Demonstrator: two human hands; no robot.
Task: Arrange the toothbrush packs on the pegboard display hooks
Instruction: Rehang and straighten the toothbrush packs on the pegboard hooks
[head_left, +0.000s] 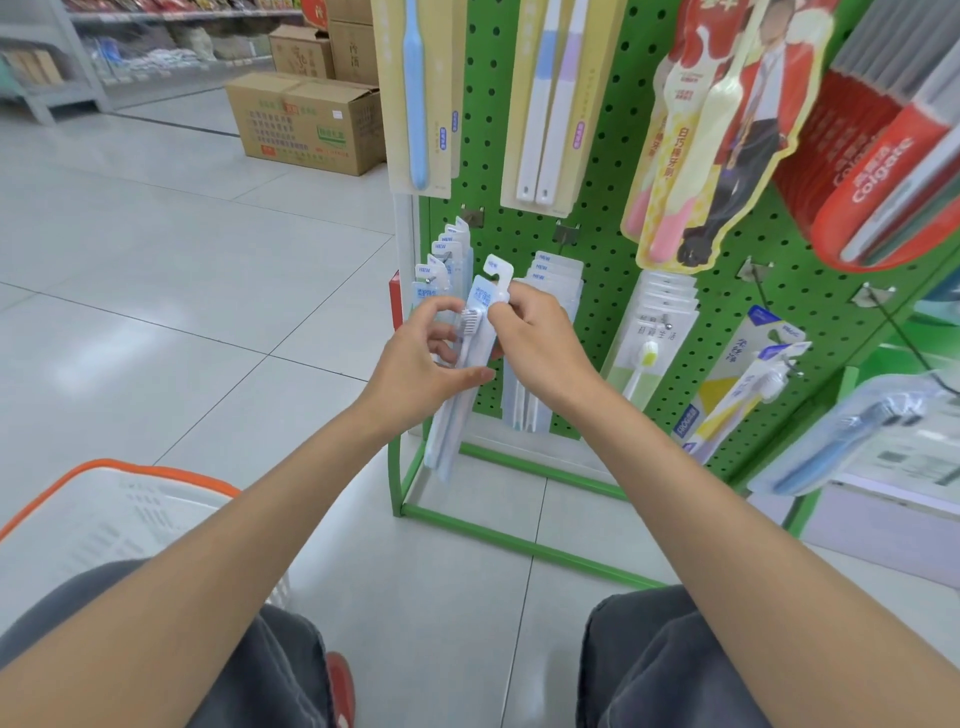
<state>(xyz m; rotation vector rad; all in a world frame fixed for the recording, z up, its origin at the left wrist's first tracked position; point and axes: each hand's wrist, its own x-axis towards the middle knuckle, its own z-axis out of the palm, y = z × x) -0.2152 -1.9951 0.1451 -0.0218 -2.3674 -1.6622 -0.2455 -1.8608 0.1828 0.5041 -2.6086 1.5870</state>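
Observation:
A clear toothbrush pack with a white hang tab is held upright in front of the green pegboard. My right hand pinches its upper part just below the tab. My left hand holds its middle, thumb laid across the front, fingers behind it. Left of the pack, several similar packs hang on a hook. To its right another row of packs hangs on a second hook, partly hidden by my right hand.
Larger toothbrush packs hang higher on the board, a red Colgate pack at upper right. More packs hang at lower right, beside a bare hook. A white basket with an orange rim sits by my left knee. Cardboard boxes stand behind on the floor.

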